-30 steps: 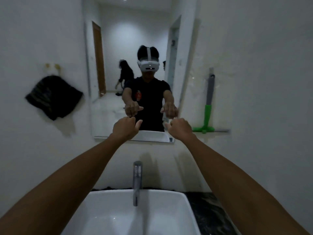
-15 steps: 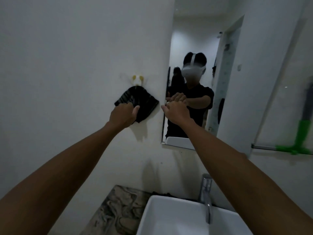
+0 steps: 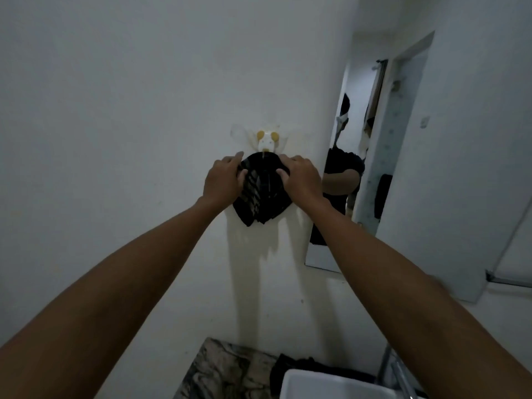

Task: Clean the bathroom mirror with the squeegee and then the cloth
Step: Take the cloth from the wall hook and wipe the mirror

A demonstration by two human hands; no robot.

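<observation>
On the white wall (image 3: 115, 110) left of the mirror (image 3: 354, 168), the dark cloth (image 3: 263, 194) hangs off a small white hook (image 3: 266, 141) with two yellow caps. It's parked there to dry and stay within reach of the basin, my guess. Mirror runs narrow and tall from this angle, bottom edge near my right forearm. Squeegee not in frame, so can't say where it sits. Below: marbled counter (image 3: 224, 370), white sink (image 3: 331, 384) corner, tap (image 3: 400, 372) at the right edge.

Both arms out straight and raised, converging on the cloth. My left hand (image 3: 223, 177) grips its left edge, fingers curled into the folds, thumb up top near the hook. My right hand (image 3: 300, 175) grips the right edge the same way, thumb tucked into the fabric. Two-sided hold bunches the cloth between my palms. Probably so it lifts clean off the hook instead of snagging. Cloth not yet off the hook as far as I can see; its lower point hangs free against the wall.
</observation>
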